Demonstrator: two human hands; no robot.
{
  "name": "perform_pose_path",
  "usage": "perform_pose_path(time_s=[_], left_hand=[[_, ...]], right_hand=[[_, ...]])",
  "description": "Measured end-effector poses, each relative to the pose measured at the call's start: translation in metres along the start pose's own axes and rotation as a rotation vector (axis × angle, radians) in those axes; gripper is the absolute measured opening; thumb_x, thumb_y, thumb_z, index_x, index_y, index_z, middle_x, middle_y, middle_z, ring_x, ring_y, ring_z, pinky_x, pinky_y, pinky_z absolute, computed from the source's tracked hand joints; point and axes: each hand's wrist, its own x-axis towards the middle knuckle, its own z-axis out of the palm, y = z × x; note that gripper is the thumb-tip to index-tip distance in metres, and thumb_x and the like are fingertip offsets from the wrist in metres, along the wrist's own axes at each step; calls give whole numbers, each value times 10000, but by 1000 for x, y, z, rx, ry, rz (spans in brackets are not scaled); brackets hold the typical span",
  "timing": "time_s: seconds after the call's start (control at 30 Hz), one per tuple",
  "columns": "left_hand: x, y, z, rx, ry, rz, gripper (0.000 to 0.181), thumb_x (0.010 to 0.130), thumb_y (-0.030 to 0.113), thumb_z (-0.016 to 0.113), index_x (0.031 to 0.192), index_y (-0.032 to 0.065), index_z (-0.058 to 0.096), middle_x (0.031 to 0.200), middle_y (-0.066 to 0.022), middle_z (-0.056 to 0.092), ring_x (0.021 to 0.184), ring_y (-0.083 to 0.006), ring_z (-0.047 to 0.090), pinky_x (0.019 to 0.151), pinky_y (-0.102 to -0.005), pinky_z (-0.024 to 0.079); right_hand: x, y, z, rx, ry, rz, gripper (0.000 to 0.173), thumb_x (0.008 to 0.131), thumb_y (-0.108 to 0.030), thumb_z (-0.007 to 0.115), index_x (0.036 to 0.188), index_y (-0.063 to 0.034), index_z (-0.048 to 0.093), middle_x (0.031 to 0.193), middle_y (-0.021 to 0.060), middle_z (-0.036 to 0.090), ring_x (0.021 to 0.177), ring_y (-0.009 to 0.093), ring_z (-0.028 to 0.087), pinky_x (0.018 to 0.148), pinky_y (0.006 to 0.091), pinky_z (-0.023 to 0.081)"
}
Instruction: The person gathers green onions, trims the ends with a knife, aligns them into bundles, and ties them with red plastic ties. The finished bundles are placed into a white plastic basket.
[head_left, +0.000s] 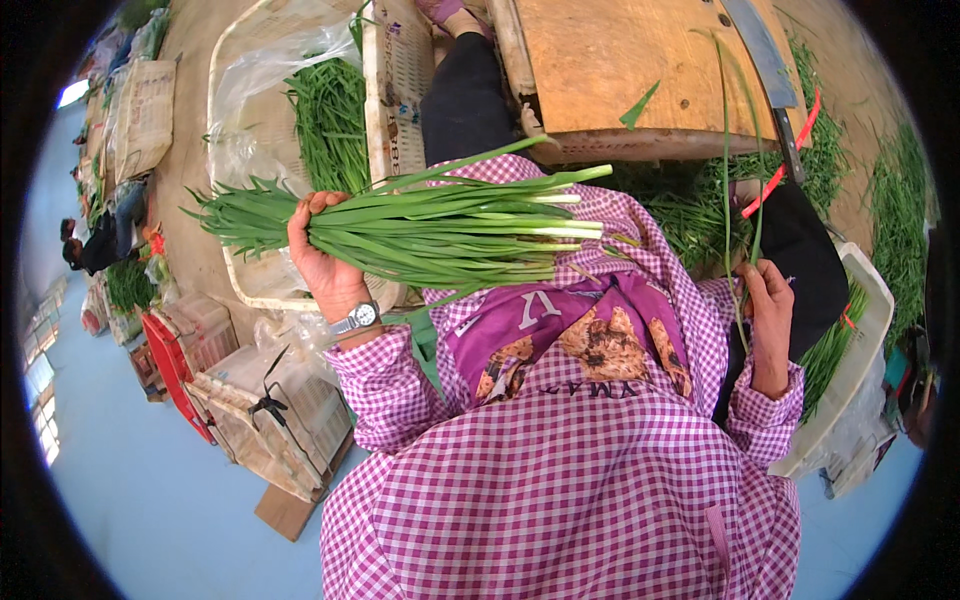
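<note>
A bunch of long flat green leaves with pale stalk ends, probably garlic chives, lies sideways above my lap. My left hand is closed around its leafy part, and the pale ends point right. Over my right knee, my right hand pinches a few loose long leaves between thumb and fingers; they rise past the edge of a wooden board. A large knife with a dark handle lies on the board's right side, and a red strip crosses near that handle.
A white plastic crate at upper left holds plastic film and cut greens. Another pale crate with greens stands at right. Leaves litter the floor around the board. Stacked crates stand at lower left; people sit farther off at left.
</note>
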Motion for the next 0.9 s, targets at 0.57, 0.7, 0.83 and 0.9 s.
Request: perform_pose_path(time_s=[0.57,0.7,0.83,0.9], left_hand=[[9,19,-35,123,45,-75,115,832,122,590,865,24,539,945,-108,575,980,-229,516,962,-417,385],[12,13,-38,162,73,-49,119,836,124,589,872,16,554,942,-116,580,967,-236,523,948,-419,397],[16,18,-44,203,86,-48,133,839,129,588,892,8,576,978,-138,591,978,-261,539,936,-422,417],[12,16,-38,162,113,-70,131,841,128,587,895,8,579,985,-139,593,986,-267,544,937,-427,420]], right_hand=[[14,3,23,473,-301,149,215,939,-193,475,1015,-19,575,756,18,580,570,60,471,502,195,346],[24,-3,49,-37,-375,-393,205,929,-188,477,1029,-38,575,767,52,591,654,117,548,553,260,425],[46,-29,72,-690,-310,-768,154,850,-170,539,963,-80,593,810,130,570,748,292,609,623,407,477],[76,9,61,-1108,-379,-639,155,820,-160,552,949,-81,583,824,132,558,773,327,601,634,437,477]])
